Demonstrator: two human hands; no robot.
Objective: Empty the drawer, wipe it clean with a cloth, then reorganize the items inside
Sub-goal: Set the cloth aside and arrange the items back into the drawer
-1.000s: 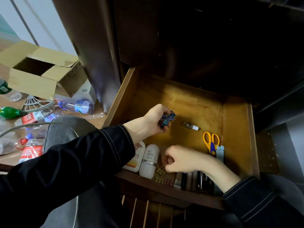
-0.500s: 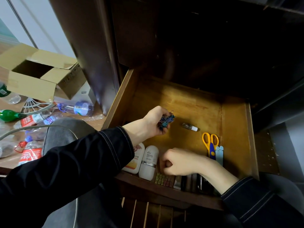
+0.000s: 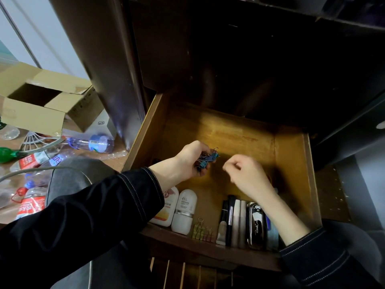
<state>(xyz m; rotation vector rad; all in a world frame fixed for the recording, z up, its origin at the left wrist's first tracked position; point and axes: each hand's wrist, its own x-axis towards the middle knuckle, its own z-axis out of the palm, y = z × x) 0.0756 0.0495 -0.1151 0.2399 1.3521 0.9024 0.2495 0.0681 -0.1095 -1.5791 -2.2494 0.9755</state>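
Nearest, along the front wall of the open wooden drawer [image 3: 208, 248], stood a tidy row: an orange-and-white bottle [image 3: 166, 208], a white roll-on bottle [image 3: 185, 212], a few small gold and pink binder clips [image 3: 201, 231], several dark and pale slim tubes [image 3: 233, 221], and a glossy black case [image 3: 255, 225]. Above the middle of the drawer, the left hands' side showed the left hand [image 3: 190, 161] gripping a bunch of blue binder clips [image 3: 209, 159], fingers curled round them. Just beside it, apart from the clips, the right hand [image 3: 246, 174] hung with its fingers curled inward; whether they pinched anything could not be told. Farther off to the left, plastic bottles [image 3: 91, 142] lay scattered, and beyond them sat an open cardboard box [image 3: 35, 113].
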